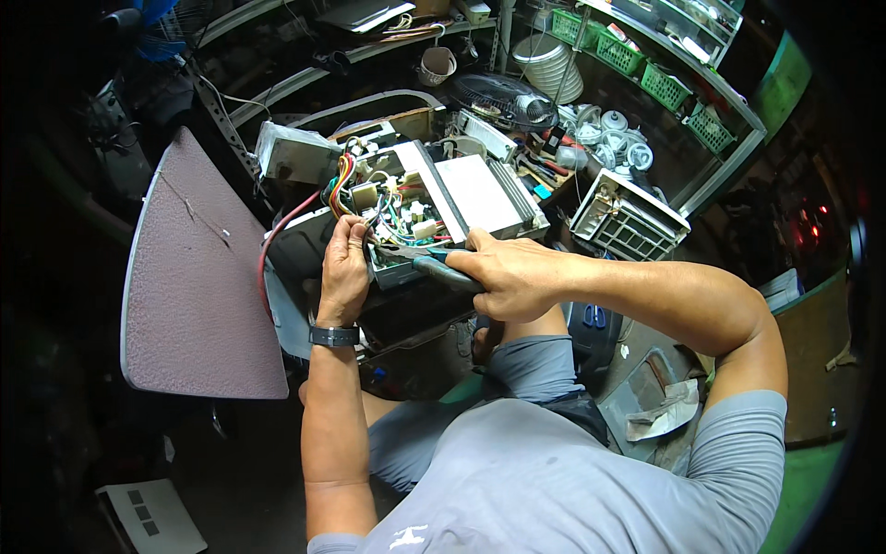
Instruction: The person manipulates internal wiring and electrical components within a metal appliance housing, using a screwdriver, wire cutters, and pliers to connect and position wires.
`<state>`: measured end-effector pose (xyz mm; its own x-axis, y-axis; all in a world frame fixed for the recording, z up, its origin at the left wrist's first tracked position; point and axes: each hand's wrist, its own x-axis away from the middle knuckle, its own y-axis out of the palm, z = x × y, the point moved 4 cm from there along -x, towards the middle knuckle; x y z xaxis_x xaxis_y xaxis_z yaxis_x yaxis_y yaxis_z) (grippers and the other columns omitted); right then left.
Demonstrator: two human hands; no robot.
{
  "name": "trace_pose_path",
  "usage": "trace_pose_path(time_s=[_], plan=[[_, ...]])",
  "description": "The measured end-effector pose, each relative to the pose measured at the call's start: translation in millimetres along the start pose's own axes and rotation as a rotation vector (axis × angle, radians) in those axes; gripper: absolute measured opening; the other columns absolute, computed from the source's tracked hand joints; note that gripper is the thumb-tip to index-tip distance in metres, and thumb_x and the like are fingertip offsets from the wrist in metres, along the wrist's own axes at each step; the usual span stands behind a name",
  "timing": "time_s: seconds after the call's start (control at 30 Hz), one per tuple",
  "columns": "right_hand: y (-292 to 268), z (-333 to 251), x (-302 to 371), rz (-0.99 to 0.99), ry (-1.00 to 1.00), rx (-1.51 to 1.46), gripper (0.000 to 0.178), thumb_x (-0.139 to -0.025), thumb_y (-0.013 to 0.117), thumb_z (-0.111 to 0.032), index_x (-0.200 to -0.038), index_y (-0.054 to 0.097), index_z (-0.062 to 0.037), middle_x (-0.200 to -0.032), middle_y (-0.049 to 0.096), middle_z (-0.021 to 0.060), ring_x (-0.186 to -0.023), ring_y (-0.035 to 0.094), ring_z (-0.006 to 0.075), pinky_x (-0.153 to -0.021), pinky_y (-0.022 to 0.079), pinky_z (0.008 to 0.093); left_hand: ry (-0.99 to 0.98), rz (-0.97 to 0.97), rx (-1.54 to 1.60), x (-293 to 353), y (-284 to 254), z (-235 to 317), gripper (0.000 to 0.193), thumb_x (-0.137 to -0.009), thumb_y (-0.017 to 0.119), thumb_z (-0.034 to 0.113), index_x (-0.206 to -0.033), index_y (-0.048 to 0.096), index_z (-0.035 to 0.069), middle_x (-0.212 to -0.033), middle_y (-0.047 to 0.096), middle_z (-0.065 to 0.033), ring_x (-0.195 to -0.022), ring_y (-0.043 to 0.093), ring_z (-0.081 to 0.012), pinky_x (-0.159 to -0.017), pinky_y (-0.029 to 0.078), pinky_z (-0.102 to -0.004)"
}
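In front of me lies an opened electronics unit with a circuit board (397, 208), bundled coloured wires (341, 183) and a flat pale metal section (475, 194). My right hand (512, 272) is wrapped round the dark grey and teal handles of a pair of pliers (448, 275). Their jaws point left, at the unit's near left corner beside my left fingers. At that corner my left hand (343, 272), below a dark wristwatch, is closed in a pinch close to the wires. What sits between its fingertips is too small to make out.
A pinkish textured panel (208, 277) stands at left, with a red cable (268, 249) beside it. Behind the unit are a black fan-like part (503, 100), clear round plastic parts (614, 143) and scattered hand tools (544, 171). A white slatted frame (628, 217) lies right; green baskets (618, 51) line the shelf.
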<state>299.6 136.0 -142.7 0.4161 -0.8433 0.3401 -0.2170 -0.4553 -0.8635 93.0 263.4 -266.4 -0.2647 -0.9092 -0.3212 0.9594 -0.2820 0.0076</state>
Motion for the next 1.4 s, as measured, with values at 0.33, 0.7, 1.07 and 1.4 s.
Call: trace_pose_path(time_s=[0.33,0.7,1.07,1.4], plan=[[8,8,-1,0.021,-0.033,-0.070,0.050,-0.088,0.061,-0.018,-0.135,0.057,-0.0027,-0.128,0.052,0.0350,-0.111,0.065,0.0527,-0.102,0.049,0.0581,-0.064,-0.023,0.191,0,-2,-2,0.022,-0.118,0.044,0.021,-0.109,0.060,0.008,-0.096,0.059,0.0014,-0.092,0.055,-0.0084,-0.090,0.048,-0.0253],[18,3,2,0.152,-0.043,0.025,0.055,-0.087,0.065,-0.018,-0.138,0.054,-0.0041,-0.124,0.054,0.0336,-0.106,0.066,0.0510,-0.093,0.054,0.0568,-0.040,-0.022,0.161,1,-5,-2,0.018,-0.116,0.048,0.017,-0.108,0.060,0.007,-0.096,0.058,0.0011,-0.092,0.054,-0.0081,-0.089,0.046,-0.0251],[-22,5,-5,-0.241,0.105,-0.285,0.047,-0.089,0.061,-0.017,-0.133,0.060,0.0013,-0.113,0.071,0.0248,-0.107,0.070,0.0365,-0.092,0.054,0.0465,-0.101,-0.195,-0.270,1,-20,41,0.024,-0.100,0.075,0.015,-0.117,0.068,0.000,-0.102,0.069,-0.0048,-0.096,0.065,-0.0122,-0.086,0.052,-0.0291],[-52,48,37,0.331,-0.234,-0.117,0.056,-0.086,0.061,-0.010,-0.140,0.055,0.0008,-0.133,0.056,0.0242,-0.123,0.060,0.0414,-0.105,0.050,0.0475,0.166,-0.481,-1.140,-18,10,99,0.021,-0.092,0.078,0.020,-0.097,0.071,0.001,-0.098,0.066,-0.0144,-0.096,0.066,-0.0397,-0.082,0.052,-0.0478]])
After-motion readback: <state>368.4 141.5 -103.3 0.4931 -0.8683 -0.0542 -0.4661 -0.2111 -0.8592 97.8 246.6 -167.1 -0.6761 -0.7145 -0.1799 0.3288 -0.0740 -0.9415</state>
